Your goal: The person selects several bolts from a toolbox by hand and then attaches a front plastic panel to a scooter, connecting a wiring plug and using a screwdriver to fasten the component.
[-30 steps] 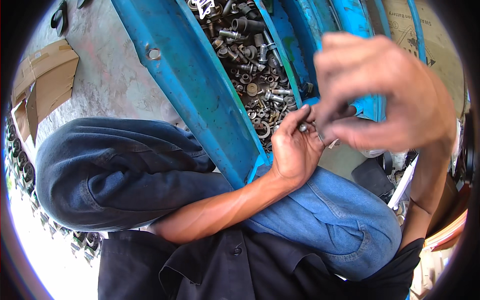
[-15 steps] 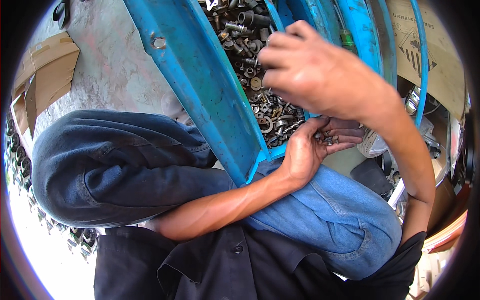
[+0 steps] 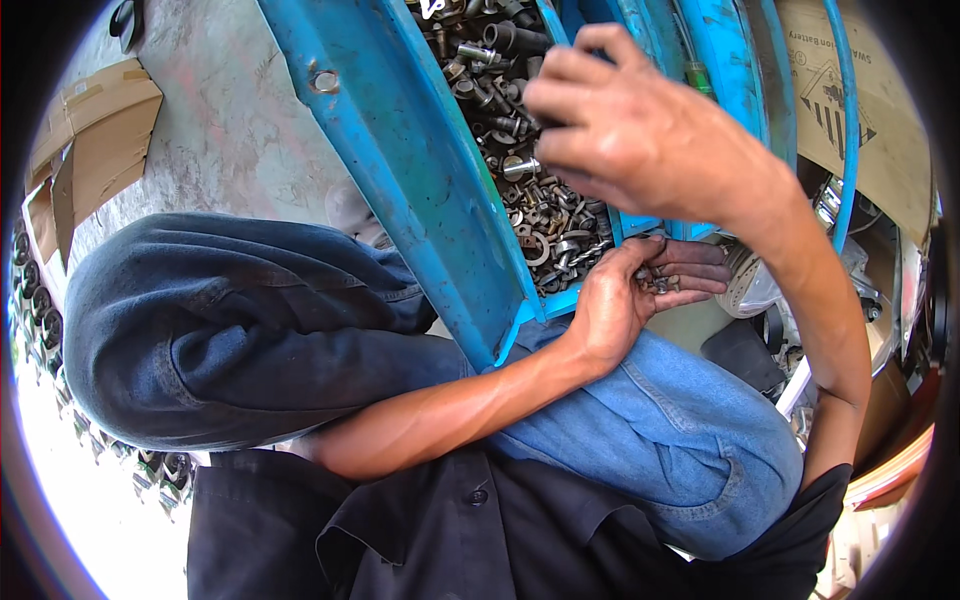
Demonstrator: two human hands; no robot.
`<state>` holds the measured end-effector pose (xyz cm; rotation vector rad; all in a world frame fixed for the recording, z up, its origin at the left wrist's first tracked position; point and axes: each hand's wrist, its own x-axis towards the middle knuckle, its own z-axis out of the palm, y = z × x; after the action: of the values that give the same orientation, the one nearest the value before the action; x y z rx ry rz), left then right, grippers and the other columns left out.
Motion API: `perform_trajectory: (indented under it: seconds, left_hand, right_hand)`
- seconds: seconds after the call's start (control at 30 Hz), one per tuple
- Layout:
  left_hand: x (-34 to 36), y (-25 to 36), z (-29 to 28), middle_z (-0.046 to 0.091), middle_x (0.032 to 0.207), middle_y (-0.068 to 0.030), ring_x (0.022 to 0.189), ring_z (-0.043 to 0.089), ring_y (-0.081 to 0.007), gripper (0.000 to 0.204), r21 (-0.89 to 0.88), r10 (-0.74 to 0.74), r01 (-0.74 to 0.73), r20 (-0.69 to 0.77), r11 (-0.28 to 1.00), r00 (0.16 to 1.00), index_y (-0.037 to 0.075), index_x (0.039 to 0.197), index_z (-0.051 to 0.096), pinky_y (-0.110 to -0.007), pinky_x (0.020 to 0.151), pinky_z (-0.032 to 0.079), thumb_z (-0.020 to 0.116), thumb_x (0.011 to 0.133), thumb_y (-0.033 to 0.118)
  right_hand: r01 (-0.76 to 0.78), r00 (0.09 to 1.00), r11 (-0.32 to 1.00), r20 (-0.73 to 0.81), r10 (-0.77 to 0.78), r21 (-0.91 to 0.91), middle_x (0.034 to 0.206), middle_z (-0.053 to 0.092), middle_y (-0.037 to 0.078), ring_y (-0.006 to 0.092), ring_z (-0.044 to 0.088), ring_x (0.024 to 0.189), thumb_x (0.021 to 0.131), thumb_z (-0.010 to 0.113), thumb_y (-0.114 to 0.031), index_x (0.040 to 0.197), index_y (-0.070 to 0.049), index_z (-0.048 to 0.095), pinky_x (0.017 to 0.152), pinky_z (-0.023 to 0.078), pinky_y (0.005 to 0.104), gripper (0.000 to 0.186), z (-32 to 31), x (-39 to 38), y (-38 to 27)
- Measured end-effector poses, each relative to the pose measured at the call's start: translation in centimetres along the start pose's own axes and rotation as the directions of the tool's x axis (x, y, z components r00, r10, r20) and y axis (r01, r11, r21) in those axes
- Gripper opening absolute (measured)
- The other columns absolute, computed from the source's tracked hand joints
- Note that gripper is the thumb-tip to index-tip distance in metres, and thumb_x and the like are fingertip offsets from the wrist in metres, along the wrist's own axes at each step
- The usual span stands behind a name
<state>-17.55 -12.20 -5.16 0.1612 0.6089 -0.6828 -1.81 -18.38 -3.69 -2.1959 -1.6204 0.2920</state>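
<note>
Beside the tray edge [image 3: 561, 301], left fingers [image 3: 703, 271], uncurled, bear fasteners [image 3: 656, 284]; right fingers [image 3: 560, 101], can't tell.

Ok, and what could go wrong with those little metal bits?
The small metal pieces lie loose on the open left hand, so a tilt might spill them. If they fell into the blue tray, they could be hard to find among the bolts and nuts. The right hand, bare over that pile, might get scratched.

Right hand [image 3: 625, 125] hangs over bolts [image 3: 490, 95] while left hand [image 3: 612, 305] cups small fasteners [image 3: 658, 284].
</note>
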Motion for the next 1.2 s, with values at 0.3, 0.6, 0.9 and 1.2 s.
perform_trajectory:
  seconds: [0.3, 0.6, 0.9, 1.2]
  left_hand:
    - [0.0, -0.3, -0.5, 0.062, 0.123, -0.0298, 0.115, 0.063, -0.0428, 0.052, -0.020, 0.036, -0.036, 0.020, 0.999, 0.999, -0.014, 0.129, 0.051, -0.052, 0.107, 0.046, 0.031, 0.104, 0.027]
    - [-0.3, -0.8, -0.7, 0.063, 0.122, -0.0288, 0.115, 0.063, -0.0445, 0.052, -0.017, 0.072, -0.071, 0.015, 0.997, 0.997, -0.014, 0.127, 0.052, -0.054, 0.108, 0.045, 0.031, 0.103, 0.027]
    - [-0.3, -0.1, -0.6, 0.065, 0.122, -0.0246, 0.116, 0.063, -0.0416, 0.048, 0.021, 0.209, -0.209, -0.009, 0.978, 0.978, -0.008, 0.126, 0.055, -0.054, 0.106, 0.047, 0.031, 0.104, 0.027]
    - [0.5, 1.8, 0.3, 0.066, 0.116, -0.0184, 0.112, 0.065, -0.0312, 0.042, -0.362, 0.272, -0.293, -0.107, 0.885, 0.956, -0.006, 0.120, 0.057, -0.050, 0.102, 0.052, 0.036, 0.104, 0.027]
  right_hand:
    - [0.090, 0.993, 0.992, 0.087, -0.082, -0.094, 0.094, 0.055, -0.001, 0.0170, 0.056, 0.106, 0.073, 0.067, -0.017, 0.078, -0.017, 0.073, 0.110, 0.035, 0.0480, 0.008, 2.9, -0.4, -0.9]
    - [0.118, 0.993, 0.960, 0.037, -0.112, -0.254, 0.089, 0.063, -0.004, 0.0177, 0.058, 0.105, 0.072, 0.068, -0.024, 0.067, -0.019, 0.072, 0.102, 0.041, 0.0476, 0.008, 3.8, 0.3, -1.5]
    - [0.048, 0.998, 0.999, 0.040, -0.049, 0.023, 0.094, 0.059, 0.004, 0.0222, 0.057, 0.101, 0.068, 0.074, -0.013, 0.070, -0.009, 0.066, 0.098, 0.044, 0.0449, 0.009, 2.1, 0.0, -0.6]
    - [-0.249, 0.950, 0.893, 0.274, 0.150, 0.375, 0.099, 0.060, 0.009, 0.0302, 0.057, 0.102, 0.066, 0.080, -0.005, 0.085, -0.005, 0.071, 0.091, 0.043, 0.0454, 0.021, -7.3, -2.7, -1.5]
